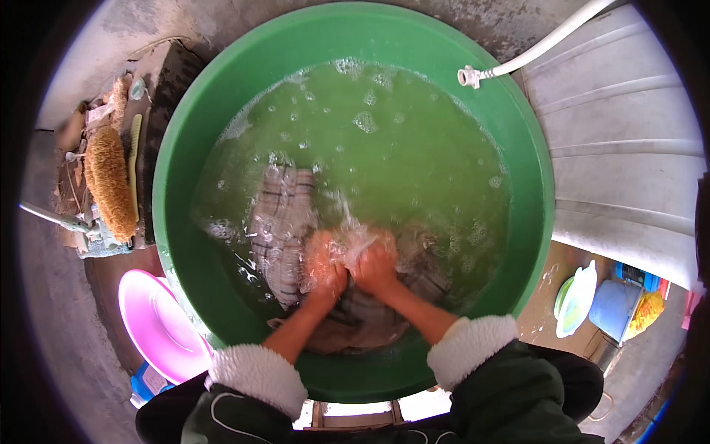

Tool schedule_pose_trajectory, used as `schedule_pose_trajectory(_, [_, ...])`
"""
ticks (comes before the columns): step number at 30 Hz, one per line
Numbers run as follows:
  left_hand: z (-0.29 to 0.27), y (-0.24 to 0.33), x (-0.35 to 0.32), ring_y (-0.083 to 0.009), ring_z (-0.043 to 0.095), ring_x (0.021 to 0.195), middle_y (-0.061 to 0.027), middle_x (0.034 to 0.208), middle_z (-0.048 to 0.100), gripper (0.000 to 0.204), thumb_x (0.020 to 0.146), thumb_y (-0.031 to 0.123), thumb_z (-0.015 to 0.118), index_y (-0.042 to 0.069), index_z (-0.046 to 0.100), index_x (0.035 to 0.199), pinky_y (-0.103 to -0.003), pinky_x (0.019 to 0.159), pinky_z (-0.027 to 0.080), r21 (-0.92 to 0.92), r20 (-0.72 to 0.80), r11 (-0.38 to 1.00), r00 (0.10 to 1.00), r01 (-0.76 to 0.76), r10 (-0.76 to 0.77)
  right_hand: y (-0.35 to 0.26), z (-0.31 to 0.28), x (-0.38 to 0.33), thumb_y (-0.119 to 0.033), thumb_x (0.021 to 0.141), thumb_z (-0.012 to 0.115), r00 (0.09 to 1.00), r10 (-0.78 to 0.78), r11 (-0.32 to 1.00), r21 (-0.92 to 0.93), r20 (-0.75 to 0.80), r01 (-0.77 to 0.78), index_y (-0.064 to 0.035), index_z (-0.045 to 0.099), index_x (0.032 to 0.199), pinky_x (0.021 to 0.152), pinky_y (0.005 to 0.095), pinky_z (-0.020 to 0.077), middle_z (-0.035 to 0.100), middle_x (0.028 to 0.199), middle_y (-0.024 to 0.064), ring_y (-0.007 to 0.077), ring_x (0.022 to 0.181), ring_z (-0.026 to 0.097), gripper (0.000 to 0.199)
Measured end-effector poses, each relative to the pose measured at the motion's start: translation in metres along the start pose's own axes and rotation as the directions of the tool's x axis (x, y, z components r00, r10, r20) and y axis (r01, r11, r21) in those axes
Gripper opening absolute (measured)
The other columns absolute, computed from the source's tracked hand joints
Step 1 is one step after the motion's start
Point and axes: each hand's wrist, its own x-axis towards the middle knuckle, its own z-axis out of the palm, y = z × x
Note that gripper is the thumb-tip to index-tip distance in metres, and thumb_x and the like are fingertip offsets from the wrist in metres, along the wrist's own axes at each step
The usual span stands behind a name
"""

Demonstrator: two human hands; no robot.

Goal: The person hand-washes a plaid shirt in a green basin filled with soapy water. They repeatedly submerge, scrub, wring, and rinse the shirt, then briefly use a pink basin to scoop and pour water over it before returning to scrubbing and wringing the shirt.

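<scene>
A large green tub holds greenish, sudsy water. In its near half lies a wet plaid garment in beige-grey with dark stripes, partly under water; its exact kind cannot be told. My left hand and my right hand are pressed close together at the surface, both closed on the cloth. Splashing water and foam blur the fingers, the left hand's most. Part of the garment trails off to the left of my hands, and more of it is bunched between my forearms and to the right.
A white hose ends over the tub's far right rim. On the left, a bristly brush lies on a cluttered block beside a pink basin. At the right are a ridged pale panel, a white-green basin and a blue bucket.
</scene>
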Motion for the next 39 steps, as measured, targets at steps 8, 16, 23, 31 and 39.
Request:
schedule_pose_trajectory(8, [0.011, -0.021, 0.097, -0.0512, 0.058, 0.082, -0.0317, 0.084, 0.06, 0.036, 0.091, 0.028, 0.043, -0.004, 0.058, 0.088, -0.054, 0.07, 0.044, -0.485, 0.339, 0.7, 0.851, 0.523, -0.401, -0.005, -0.015, 0.085, -0.046, 0.089, 0.048, 0.906, 0.321, 0.94, 0.024, 0.274, -0.34, -0.0107, 0.068, 0.093, 0.082, 0.0547, 0.0472, 0.069, 0.092, 0.0207, 0.0407, 0.086, 0.065, 0.041])
schedule_pose_trajectory(16, [-0.021, -0.025, 0.109, -0.0407, 0.052, 0.115, -0.0186, 0.12, 0.058, 0.044, 0.1, 0.043, 0.036, 0.008, 0.057, 0.116, -0.054, 0.093, 0.044, -0.19, 0.5, 0.981, 0.863, 0.022, 0.077, 0.006, -0.044, 0.032, -0.048, 0.09, 0.052, 0.964, 0.219, 0.974, 0.024, 0.147, -0.225, -0.0162, 0.063, 0.118, 0.098, 0.0545, 0.0332, 0.063, 0.107, 0.0132, 0.0324, 0.112, 0.053, 0.044])
schedule_pose_trajectory(23, [-0.072, 0.039, 0.019, -0.0324, 0.049, 0.114, -0.0115, 0.124, 0.052, 0.026, 0.093, 0.033, 0.053, 0.011, 0.06, 0.104, -0.055, 0.091, 0.033, -0.235, 0.063, 0.967, 0.994, 0.102, -0.09, -0.035, -0.046, -0.047, -0.026, 0.083, 0.061, 0.95, -0.147, 0.988, 0.01, -0.275, 0.156, -0.0082, 0.059, 0.1, 0.1, 0.0548, 0.0339, 0.059, 0.096, 0.0084, 0.0329, 0.103, 0.054, 0.024])
schedule_pose_trajectory(31, [-0.008, -0.001, 0.058, -0.0393, 0.055, 0.091, -0.0192, 0.094, 0.058, 0.019, 0.088, 0.023, 0.052, 0.006, 0.061, 0.088, -0.051, 0.073, 0.043, 0.09, -0.238, 0.945, 0.914, -0.316, 0.328, 0.017, 0.003, 0.002, -0.031, 0.081, 0.059, 0.941, -0.178, 0.984, -0.045, -0.289, 0.172, -0.0046, 0.06, 0.091, 0.088, 0.0543, 0.0442, 0.063, 0.09, 0.0154, 0.0381, 0.088, 0.059, 0.028])
schedule_pose_trajectory(39, [0.001, -0.014, 0.104, -0.0491, 0.059, 0.084, -0.0304, 0.089, 0.063, 0.04, 0.092, 0.031, 0.045, -0.003, 0.062, 0.081, -0.055, 0.077, 0.045, -0.418, 0.303, 0.8, 0.897, 0.43, -0.323, 0.02, -0.038, 0.082, -0.047, 0.09, 0.053, 0.977, 0.172, 0.965, 0.178, 0.123, -0.193, -0.0088, 0.067, 0.095, 0.073, 0.0493, 0.0482, 0.066, 0.087, 0.0199, 0.0393, 0.083, 0.063, 0.041])
